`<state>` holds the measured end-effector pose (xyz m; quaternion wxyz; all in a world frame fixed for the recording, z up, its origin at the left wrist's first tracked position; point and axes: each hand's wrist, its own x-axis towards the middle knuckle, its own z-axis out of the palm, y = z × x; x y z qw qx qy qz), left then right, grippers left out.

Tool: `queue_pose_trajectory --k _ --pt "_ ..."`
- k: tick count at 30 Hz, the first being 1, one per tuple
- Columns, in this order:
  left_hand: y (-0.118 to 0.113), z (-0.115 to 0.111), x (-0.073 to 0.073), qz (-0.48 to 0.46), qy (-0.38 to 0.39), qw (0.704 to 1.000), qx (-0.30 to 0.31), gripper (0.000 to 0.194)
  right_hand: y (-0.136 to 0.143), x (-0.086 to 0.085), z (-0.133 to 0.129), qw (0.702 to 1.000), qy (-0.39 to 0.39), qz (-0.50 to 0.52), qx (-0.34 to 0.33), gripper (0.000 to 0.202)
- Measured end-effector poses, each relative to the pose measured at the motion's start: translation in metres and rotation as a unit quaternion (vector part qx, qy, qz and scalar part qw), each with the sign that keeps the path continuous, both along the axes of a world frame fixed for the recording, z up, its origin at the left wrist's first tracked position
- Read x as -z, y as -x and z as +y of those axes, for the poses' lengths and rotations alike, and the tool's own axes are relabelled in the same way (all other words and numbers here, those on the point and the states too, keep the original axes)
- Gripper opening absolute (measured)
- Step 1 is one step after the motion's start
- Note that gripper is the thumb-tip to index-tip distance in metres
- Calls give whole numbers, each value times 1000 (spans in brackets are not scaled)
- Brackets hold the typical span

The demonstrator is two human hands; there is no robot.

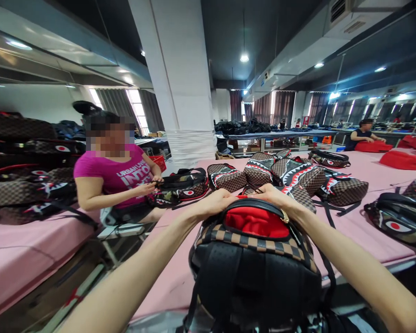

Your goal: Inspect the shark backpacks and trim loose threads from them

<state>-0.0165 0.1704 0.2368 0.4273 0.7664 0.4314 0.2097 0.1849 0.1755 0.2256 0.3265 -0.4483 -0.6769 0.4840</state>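
Observation:
A black backpack (256, 277) with a brown checkered band stands on the pink table (180, 259) right in front of me, straps facing me. Its top opening shows a red lining (253, 221). At the far left rim of that opening, my left hand (220, 202) has its fingers closed on the backpack's edge. My right hand (272, 196) is closed on the far rim a little to the right, near a gold zipper pull (284, 216). The fingertips of both hands are partly hidden behind the rim.
Several checkered backpacks with shark-mouth prints (227, 175) lie beyond my hands. A person in a pink shirt (119, 178) sits at left, handling a camouflage backpack (185, 185). More bags are piled on the left table (38, 245). A white pillar (180, 83) rises ahead.

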Motion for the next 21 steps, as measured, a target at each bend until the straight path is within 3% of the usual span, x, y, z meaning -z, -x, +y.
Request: queue_pose_trajectory --k 6,11,18,21 --pt "0 2 9 -96 75 992 -16 34 -19 -16 -19 985 -120 -124 -31 39" --pt "-1 7 17 -78 77 993 -41 37 -26 -14 -30 976 -165 -138 31 32" --pt "2 -6 16 -41 135 990 -30 36 -19 -1 -25 982 -139 -124 26 20" --pt "5 -12 16 -54 134 988 -62 36 -13 2 -21 980 -150 -129 13 20"
